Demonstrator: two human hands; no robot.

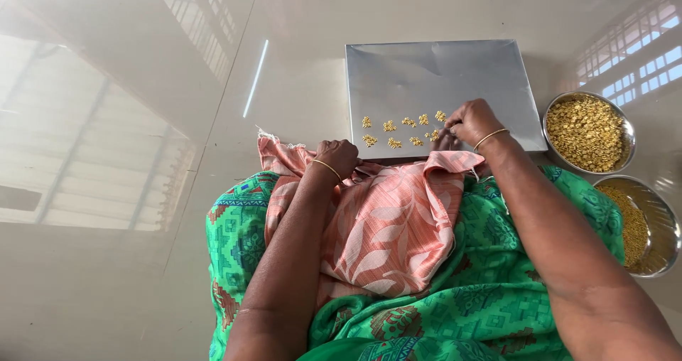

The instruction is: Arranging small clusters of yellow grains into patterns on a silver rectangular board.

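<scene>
- The right hand [472, 121] reaches forward with the arm nearly straight, wrist low over the near edge of the flat metal tray [440, 73], knuckles up.
- Its grip is pinched almost closed, fingertips down among the small heaps of yellow grains [400, 130] at the right end of the rows; whether a grain is between the fingers cannot be told.
- The left hand [337, 157] lies curled in a loose fist on the pink leaf-print cloth [387, 219] across the lap, just short of the tray's near left corner.
- The heaps lie in two rows on the tray's near half.
- Two steel bowls of yellow grain, the farther bowl [588, 132] and the nearer bowl [639, 222], stand on the floor to the right.
</scene>
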